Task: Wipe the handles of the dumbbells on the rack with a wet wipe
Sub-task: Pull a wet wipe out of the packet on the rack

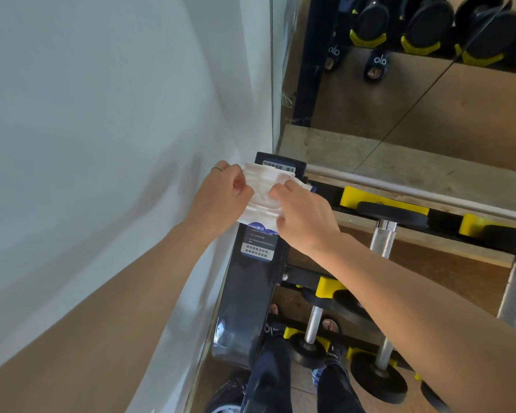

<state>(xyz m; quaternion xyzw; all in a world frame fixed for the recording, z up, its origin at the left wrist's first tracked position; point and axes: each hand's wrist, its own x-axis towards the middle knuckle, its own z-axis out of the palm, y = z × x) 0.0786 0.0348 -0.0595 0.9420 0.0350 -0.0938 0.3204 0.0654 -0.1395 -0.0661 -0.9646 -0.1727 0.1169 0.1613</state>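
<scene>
Looking down from head height, a person's dark trouser legs (268, 380) and sandalled feet stand at the bottom edge, close to a black dumbbell rack (248, 293) set against a white wall (102, 114). On the rack's lower tier, just beyond the feet, small dumbbells (310, 338) with black plates and metal handles rest in yellow cradles (326, 286). Two bare forearms reach forward over the rack's left end post. Above the top of that post, both hands grasp a white packet of wet wipes (265, 193): the left hand (221, 193), a ring on one finger, pinches its left edge, while the right hand (304, 216) pinches the right side, fingers curled into the packet. Printed labels on the post show beneath the packet. To the right, on the upper tier, a larger dumbbell's knurled handle (383, 238) lies untouched. Farther off, a wall mirror (429, 99) reflects the rack, dumbbells and sandals.
</scene>
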